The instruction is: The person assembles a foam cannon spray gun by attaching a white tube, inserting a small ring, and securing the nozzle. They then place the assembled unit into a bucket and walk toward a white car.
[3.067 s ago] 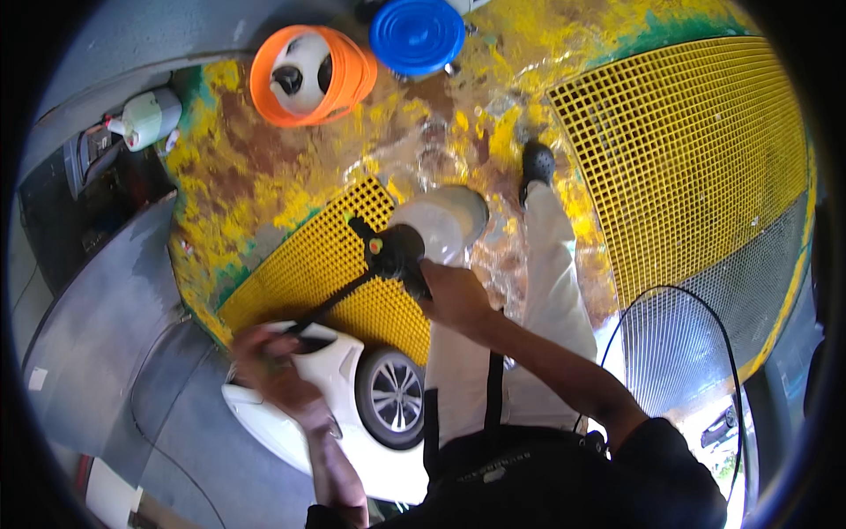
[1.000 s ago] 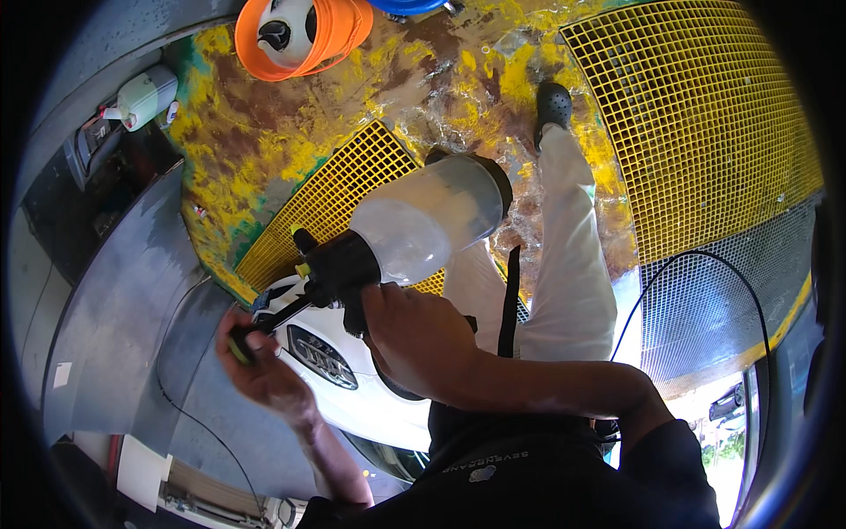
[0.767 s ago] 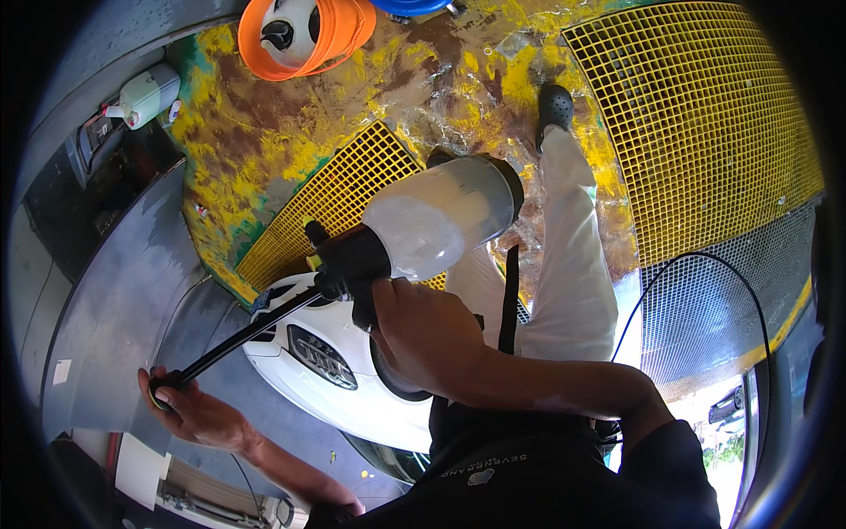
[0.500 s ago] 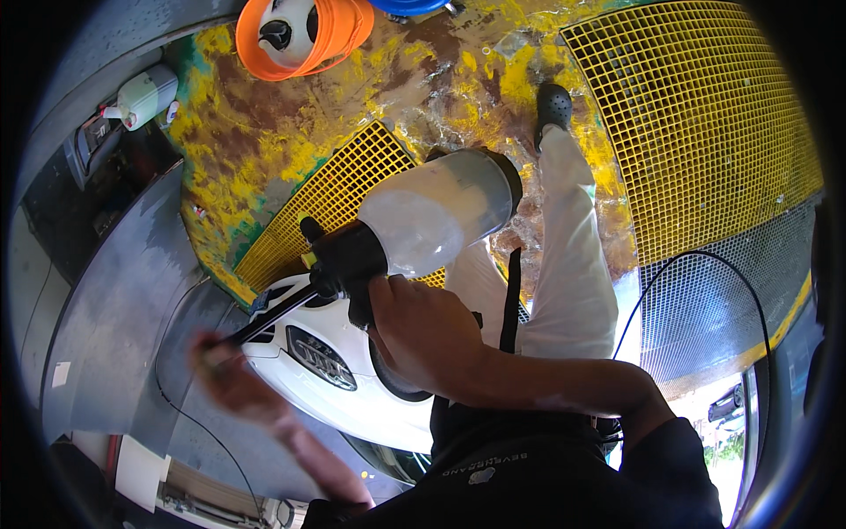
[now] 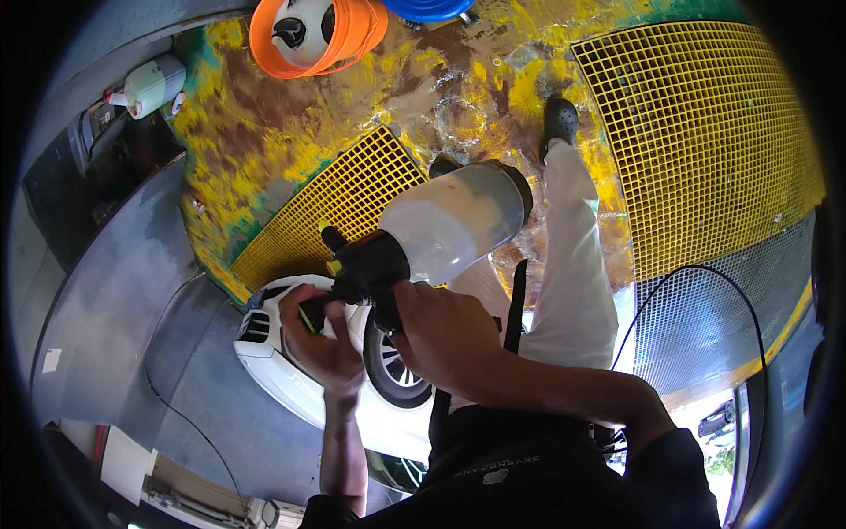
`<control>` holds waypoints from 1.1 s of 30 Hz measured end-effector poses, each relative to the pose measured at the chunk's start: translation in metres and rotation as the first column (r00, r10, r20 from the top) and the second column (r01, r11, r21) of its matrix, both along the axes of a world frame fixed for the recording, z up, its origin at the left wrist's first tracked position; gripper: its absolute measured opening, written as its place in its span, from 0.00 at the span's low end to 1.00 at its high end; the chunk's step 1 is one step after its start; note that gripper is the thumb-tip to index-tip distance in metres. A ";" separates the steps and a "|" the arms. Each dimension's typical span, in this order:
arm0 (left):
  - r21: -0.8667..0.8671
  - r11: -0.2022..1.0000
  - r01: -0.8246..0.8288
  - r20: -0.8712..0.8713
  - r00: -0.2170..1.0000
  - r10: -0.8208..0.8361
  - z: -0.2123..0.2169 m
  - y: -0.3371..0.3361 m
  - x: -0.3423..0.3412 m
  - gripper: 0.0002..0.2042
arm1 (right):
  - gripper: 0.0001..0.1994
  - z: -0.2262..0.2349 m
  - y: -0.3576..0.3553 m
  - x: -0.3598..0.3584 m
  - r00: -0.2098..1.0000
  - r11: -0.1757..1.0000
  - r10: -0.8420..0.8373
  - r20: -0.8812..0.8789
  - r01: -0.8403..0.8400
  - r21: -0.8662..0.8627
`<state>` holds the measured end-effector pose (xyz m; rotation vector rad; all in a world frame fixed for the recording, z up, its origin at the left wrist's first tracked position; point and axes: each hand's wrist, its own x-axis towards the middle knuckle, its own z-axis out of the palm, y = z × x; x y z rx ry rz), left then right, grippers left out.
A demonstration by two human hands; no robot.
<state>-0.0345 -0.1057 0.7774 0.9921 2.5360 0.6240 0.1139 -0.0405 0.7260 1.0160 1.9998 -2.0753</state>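
A pump sprayer [image 5: 449,220] with a cloudy, translucent bottle and a black head lies tilted on its side in front of me, its base toward the upper right. My right hand [image 5: 449,335] is closed round the grip under the head. At the other end, my left hand [image 5: 324,344] has its fingers curled about the pump handle [image 5: 314,310], which sits close against the head. The pump rod does not show. A small nozzle with a yellow-green tip [image 5: 330,231] sticks out of the head's side.
Below the sprayer stands a white car [image 5: 282,353]. Yellow floor grating [image 5: 696,150] lies at the right, with a smaller grating [image 5: 344,194] ahead. An orange bucket [image 5: 357,48] and a blue round container [image 5: 432,7] stand far off. A black hose [image 5: 760,326] loops at right.
My left hand has moved up and right, pushing the pump handle in; the long black rod that showed before is now inside the head. The sprayer has shifted slightly right.
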 end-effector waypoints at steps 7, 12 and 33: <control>0.467 0.884 0.023 -0.282 0.952 0.124 0.039 -0.038 -0.049 0.09 | 0.17 -0.008 0.003 0.003 0.995 0.994 0.046 0.087 -0.038 -0.099; 0.273 0.950 0.153 -0.014 0.988 -0.156 0.017 -0.033 -0.032 0.11 | 0.16 -0.014 0.003 0.010 0.994 0.999 0.039 0.100 -0.036 -0.029; 0.151 0.947 0.282 0.064 0.954 -0.294 -0.051 0.017 0.020 0.07 | 0.17 -0.081 -0.003 0.045 0.939 0.996 -0.088 0.332 0.084 0.026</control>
